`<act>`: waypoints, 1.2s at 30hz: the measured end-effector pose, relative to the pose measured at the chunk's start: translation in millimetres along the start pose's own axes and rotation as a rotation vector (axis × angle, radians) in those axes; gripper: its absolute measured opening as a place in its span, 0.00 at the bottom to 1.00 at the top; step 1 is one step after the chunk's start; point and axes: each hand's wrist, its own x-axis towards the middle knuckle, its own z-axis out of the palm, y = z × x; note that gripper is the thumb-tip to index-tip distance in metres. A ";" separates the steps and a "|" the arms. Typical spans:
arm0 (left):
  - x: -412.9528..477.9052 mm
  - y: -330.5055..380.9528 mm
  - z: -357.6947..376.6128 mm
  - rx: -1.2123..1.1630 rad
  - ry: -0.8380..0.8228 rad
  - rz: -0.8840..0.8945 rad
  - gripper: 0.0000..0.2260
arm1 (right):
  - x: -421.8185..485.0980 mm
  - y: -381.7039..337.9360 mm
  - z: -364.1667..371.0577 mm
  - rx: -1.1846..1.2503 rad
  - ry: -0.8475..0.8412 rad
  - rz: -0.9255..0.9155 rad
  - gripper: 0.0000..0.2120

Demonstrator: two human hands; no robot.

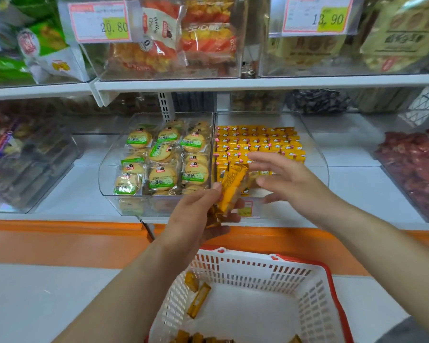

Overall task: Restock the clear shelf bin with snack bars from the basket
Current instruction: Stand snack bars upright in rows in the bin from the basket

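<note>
The left hand (196, 214) grips a bundle of yellow snack bars (230, 186) at the near edge of the clear shelf bin (317, 154). The right hand (285, 179) is spread, fingers straight, holding nothing, above the stacked rows (258, 139) in the bin. The basket (315, 300), nearest, contains a few loose bars (199, 303).

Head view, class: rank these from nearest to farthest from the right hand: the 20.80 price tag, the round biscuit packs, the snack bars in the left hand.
1. The snack bars, just left of the right hand.
2. The biscuit packs, next bin left.
3. The price tag, upper shelf, far left.
</note>
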 end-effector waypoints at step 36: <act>30.0 -5.5 9.6 0.546 0.169 0.352 0.23 | 1.2 8.4 -17.4 -0.019 0.072 0.099 0.15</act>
